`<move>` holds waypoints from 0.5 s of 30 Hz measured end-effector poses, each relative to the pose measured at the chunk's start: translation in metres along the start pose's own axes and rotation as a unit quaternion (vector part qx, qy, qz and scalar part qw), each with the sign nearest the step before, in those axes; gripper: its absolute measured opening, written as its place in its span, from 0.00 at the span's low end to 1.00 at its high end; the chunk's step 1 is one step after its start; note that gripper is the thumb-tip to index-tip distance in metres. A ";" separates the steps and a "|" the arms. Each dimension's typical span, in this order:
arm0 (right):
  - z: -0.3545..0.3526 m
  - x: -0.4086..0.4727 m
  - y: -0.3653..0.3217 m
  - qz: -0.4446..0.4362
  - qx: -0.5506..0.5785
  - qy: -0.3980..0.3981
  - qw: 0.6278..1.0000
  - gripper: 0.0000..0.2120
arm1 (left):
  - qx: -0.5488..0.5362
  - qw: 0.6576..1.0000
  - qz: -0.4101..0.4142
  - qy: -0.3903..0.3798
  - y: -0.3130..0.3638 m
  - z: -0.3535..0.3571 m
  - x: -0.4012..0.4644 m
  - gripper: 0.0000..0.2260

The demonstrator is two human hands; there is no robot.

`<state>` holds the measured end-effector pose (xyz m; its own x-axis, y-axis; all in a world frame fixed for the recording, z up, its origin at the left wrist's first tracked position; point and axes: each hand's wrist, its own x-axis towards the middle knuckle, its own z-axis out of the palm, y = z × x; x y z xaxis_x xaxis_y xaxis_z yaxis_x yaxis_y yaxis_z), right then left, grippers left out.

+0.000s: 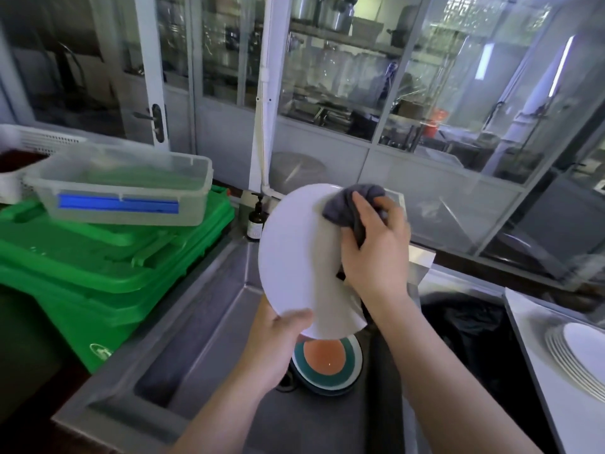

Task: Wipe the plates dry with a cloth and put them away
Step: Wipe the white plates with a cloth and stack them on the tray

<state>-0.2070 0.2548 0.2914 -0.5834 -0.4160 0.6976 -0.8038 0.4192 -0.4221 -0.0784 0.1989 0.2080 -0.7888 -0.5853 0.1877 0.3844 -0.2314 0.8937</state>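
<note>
1. Here, my left hand (278,342) grips the white plate (294,253) by its lower rim, thumb curled over the front face and the rest of my fingers hidden behind it.
2. The plate sits at the centre of the frame, tilted up on edge above the steel sink (203,326), its face turned toward me. It is plain, round and glossy white, with a shadow falling down its right half.
3. My right hand (373,253) is closed around a bunched dark grey cloth (347,208) and presses it against the upper right of the plate's face. The cloth spills out above my fingers near the top rim.
4. Down in the sink basin, just below the held plate, lies a small stack of coloured plates (327,362); the top one has an orange centre with teal and pale rings. Whether they are wet I cannot tell.
5. At the right edge of the frame, a stack of white plates (576,355) rests on a white counter (537,362).
6. At the left, a clear plastic tub (121,188) with a blue latch sits on green bins (98,267).
7. A dark pump bottle (256,221) stands behind the sink, just left of the plate's rim.
8. Glass cabinet doors (327,77) fill the top of the frame.
</note>
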 end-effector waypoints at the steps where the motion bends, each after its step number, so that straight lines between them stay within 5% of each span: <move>1: 0.001 0.002 -0.007 -0.034 0.001 -0.014 0.999 0.23 | 0.018 1.000 -0.004 -0.001 -0.002 0.002 -0.001 0.21; 8: 0.009 -0.027 -0.025 -0.221 0.046 -0.148 0.963 0.24 | -0.024 1.000 0.001 0.014 -0.004 -0.001 0.003 0.26; 15: -0.007 0.006 0.004 -0.016 0.037 -0.046 0.998 0.23 | 0.010 1.000 -0.017 -0.016 0.001 -0.010 0.003 0.22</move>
<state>-0.2127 0.2591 0.2981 -0.5630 -0.5015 0.6569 -0.8264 0.3461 -0.4441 -0.0758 0.1894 0.2052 -0.8163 -0.5519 0.1705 0.3486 -0.2353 0.9072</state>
